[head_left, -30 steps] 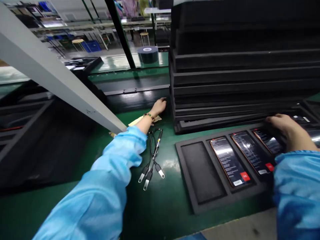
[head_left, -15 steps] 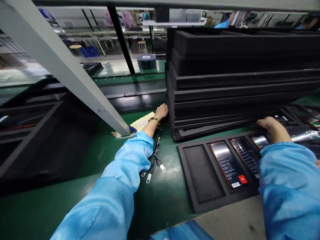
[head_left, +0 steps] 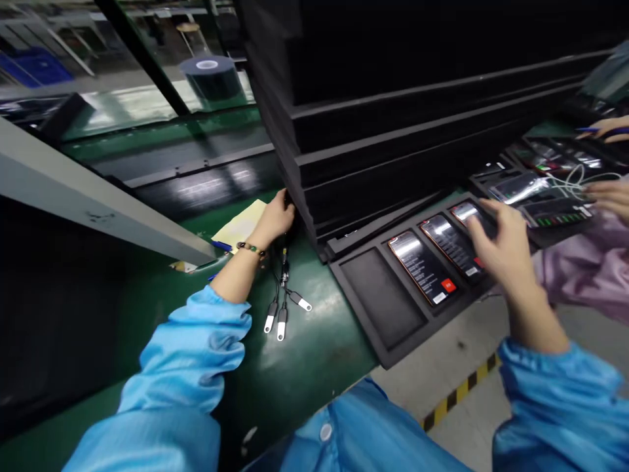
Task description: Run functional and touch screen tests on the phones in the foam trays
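Note:
My left hand point(head_left: 276, 216) reaches to the near-left corner of a tall stack of black foam trays point(head_left: 339, 157). Its fingers are curled there; what they hold, if anything, is hidden. Just below it, several short black cables with white-ended USB sticks point(head_left: 282, 324) lie bunched on the green table point(head_left: 314, 354). Over a black foam tray point(head_left: 383, 354) in front of the stack hovers my right hand point(head_left: 511, 246), thumb and fingers apart. The tray's left slot is bare. Beside it lie a lit smartphone point(head_left: 422, 265), a second smartphone point(head_left: 447, 239) and a partly covered third one point(head_left: 472, 213).
A yellow paper pad point(head_left: 240, 226) with a blue pen point(head_left: 222, 246) lies beside a slanting white post point(head_left: 122, 203). A roll of film point(head_left: 213, 82) stands behind. At right, a co-worker's hands point(head_left: 612, 196) work near white cables point(head_left: 572, 180) and more devices.
The view has swung right and closer. My right hand has lifted and opened above the phones. My left hand stays at the stack's corner. A co-worker's hands and sleeve have come into view.

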`<state>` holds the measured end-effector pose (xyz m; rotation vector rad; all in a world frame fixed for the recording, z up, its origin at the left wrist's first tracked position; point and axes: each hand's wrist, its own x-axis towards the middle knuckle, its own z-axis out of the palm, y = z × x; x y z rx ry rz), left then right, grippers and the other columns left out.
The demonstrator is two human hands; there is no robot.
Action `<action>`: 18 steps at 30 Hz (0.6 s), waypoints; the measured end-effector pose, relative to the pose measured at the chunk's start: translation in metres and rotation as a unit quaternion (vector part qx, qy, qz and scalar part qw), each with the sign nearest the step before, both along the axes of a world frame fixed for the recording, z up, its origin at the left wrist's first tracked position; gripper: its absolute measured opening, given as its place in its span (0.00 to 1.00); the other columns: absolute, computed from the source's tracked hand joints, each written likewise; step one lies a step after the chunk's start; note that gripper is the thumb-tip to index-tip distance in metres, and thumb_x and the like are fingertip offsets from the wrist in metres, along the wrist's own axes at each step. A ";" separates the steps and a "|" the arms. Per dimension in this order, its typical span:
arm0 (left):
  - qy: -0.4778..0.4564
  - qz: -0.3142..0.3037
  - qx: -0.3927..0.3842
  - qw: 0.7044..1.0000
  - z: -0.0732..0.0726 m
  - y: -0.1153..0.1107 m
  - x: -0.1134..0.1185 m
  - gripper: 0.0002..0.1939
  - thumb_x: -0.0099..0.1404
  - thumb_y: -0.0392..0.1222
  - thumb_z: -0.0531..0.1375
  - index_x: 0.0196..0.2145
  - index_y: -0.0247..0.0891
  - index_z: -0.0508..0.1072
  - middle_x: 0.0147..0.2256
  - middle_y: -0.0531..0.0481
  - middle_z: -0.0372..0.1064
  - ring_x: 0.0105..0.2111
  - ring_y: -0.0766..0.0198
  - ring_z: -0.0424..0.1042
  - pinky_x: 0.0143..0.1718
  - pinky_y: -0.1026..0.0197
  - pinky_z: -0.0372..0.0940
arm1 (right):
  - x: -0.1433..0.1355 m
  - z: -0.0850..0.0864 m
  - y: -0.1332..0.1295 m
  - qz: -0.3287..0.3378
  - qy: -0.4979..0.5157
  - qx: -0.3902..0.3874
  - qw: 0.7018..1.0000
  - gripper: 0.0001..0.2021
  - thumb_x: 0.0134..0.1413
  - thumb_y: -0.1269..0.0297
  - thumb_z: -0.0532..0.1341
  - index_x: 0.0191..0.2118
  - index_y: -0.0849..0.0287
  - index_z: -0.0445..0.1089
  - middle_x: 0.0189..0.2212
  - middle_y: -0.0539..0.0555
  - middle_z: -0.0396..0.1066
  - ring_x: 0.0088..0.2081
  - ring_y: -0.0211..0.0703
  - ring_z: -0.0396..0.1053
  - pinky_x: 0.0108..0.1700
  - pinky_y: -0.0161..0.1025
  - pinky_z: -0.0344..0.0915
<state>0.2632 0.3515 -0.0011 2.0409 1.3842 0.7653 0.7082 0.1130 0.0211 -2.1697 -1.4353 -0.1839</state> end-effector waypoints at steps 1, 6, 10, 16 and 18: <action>0.004 -0.007 0.001 1.000 0.002 -0.011 -0.002 0.19 0.71 0.38 0.57 0.58 0.35 0.75 0.59 0.35 0.76 0.60 0.44 0.75 0.66 0.40 0.68 | -0.015 -0.011 -0.027 -0.016 0.009 0.026 0.999 0.36 0.70 0.41 0.61 0.73 0.58 0.63 0.73 0.69 0.62 0.76 0.58 0.56 0.76 0.57 0.53; 0.003 -0.028 0.057 0.998 0.017 -0.092 -0.006 0.18 0.70 0.41 0.59 0.56 0.37 0.71 0.53 0.37 0.75 0.54 0.47 0.75 0.60 0.42 0.71 | -0.065 -0.076 -0.098 -0.130 0.135 0.089 0.978 0.53 0.66 0.24 0.51 0.78 0.64 0.48 0.77 0.77 0.47 0.81 0.66 0.42 0.78 0.68 0.46; 0.012 -0.132 0.112 0.985 0.024 -0.162 -0.012 0.07 0.74 0.42 0.58 0.47 0.41 0.71 0.48 0.42 0.72 0.49 0.52 0.74 0.55 0.47 0.71 | -0.064 -0.097 -0.080 -0.142 0.171 0.073 0.972 0.55 0.66 0.21 0.45 0.79 0.66 0.49 0.80 0.77 0.39 0.83 0.66 0.31 0.80 0.66 0.41; 0.047 -0.237 0.138 0.960 0.019 -0.205 -0.046 0.08 0.77 0.41 0.57 0.50 0.41 0.73 0.49 0.43 0.77 0.51 0.52 0.76 0.55 0.47 0.68 | -0.063 -0.070 -0.070 -0.130 0.149 0.061 0.978 0.57 0.64 0.19 0.41 0.77 0.68 0.54 0.78 0.78 0.48 0.82 0.73 0.38 0.79 0.71 0.42; 0.057 -0.223 0.150 0.961 0.024 -0.214 -0.068 0.09 0.78 0.40 0.57 0.52 0.41 0.73 0.51 0.43 0.78 0.53 0.52 0.76 0.58 0.47 0.68 | -0.084 -0.053 -0.075 -0.120 0.117 0.076 0.983 0.55 0.65 0.22 0.42 0.77 0.68 0.54 0.77 0.79 0.50 0.81 0.75 0.39 0.79 0.74 0.38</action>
